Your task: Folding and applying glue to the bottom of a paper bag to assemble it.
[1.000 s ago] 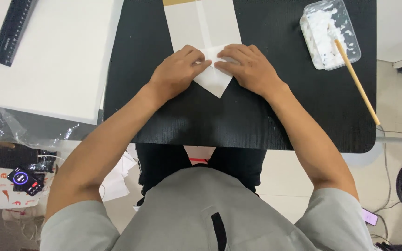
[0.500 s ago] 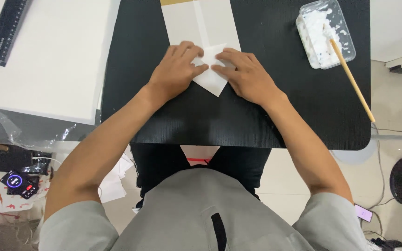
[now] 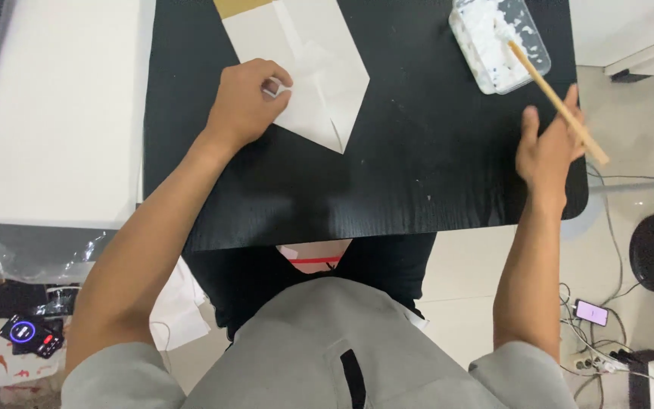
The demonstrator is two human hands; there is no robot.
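Folded white paper (image 3: pixel 319 83) lies on black worktop (image 3: pixel 418 174), pinned by left hand (image 3: pixel 245 102), fingers curled. Right hand (image 3: pixel 546 148), open, reaches the wooden stick (image 3: pixel 558 102) in the paste tub (image 3: pixel 497 42). Step judged: gluing; next calls for gripping stick.

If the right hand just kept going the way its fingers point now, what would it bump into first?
The right hand points up the picture, away from the person. First in that line is the wooden stick, already at its fingertips; beyond it, the clear plastic tub of white paste. Whether they touch yet is unclear.
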